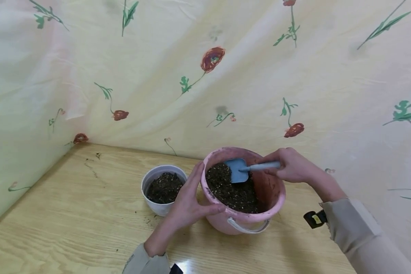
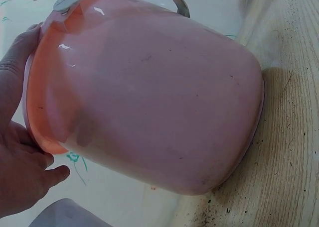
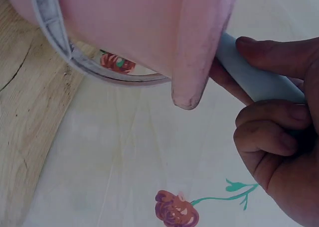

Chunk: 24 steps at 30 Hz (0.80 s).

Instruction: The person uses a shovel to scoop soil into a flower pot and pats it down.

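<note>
White pot [image 1: 155,206] of dark soil [image 1: 164,188] just left of my left hand [image 1: 188,201], that hand gripping the pink bucket [image 1: 222,222] by its rim, blue trowel [image 1: 239,170] blade-down inside, left of my right hand [image 1: 292,165], fingers wrapped round its handle

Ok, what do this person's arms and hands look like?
The left hand and right hand are bare. Pale greyish-beige sleeves stop short of them. A black buckle-like piece with a yellow mark shows beside the right sleeve; another black piece by the left.
</note>
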Tool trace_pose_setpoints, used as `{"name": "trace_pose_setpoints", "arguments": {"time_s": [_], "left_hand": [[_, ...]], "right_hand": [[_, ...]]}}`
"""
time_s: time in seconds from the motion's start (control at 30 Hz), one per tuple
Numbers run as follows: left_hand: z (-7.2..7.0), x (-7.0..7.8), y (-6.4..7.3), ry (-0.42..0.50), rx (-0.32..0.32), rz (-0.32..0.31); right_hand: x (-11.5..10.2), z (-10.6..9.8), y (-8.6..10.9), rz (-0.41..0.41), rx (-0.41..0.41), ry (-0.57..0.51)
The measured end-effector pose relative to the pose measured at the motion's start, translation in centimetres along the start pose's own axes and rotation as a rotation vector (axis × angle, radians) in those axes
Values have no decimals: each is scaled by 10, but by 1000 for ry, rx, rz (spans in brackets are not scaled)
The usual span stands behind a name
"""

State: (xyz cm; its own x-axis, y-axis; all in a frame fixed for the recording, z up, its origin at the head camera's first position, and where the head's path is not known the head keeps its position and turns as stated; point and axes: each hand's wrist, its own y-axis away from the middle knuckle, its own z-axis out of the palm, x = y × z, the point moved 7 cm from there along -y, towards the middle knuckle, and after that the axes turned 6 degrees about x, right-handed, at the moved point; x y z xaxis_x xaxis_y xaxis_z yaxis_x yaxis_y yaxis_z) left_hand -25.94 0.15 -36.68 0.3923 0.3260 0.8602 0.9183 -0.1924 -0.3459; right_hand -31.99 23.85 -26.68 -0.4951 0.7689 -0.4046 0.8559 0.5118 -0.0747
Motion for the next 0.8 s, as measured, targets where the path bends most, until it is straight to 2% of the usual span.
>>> {"name": "trace_pose_setpoints", "arguments": {"time_s": [0.3,0.4,0.67,0.8], "left_hand": [[1,1,-1,-4,-14,-10],[1,1,-1,-12,-9,-9],[0,-1,-1,-32,-17,-45],[-1,0,0,-25,-9,-34]], "right_hand": [[-6,4,0,26,-62,1],[-7,7,0,31,-60,-7],[-18,17,2,-74,-45,-26],[-19,19,6,-67,-65,-81]]}}
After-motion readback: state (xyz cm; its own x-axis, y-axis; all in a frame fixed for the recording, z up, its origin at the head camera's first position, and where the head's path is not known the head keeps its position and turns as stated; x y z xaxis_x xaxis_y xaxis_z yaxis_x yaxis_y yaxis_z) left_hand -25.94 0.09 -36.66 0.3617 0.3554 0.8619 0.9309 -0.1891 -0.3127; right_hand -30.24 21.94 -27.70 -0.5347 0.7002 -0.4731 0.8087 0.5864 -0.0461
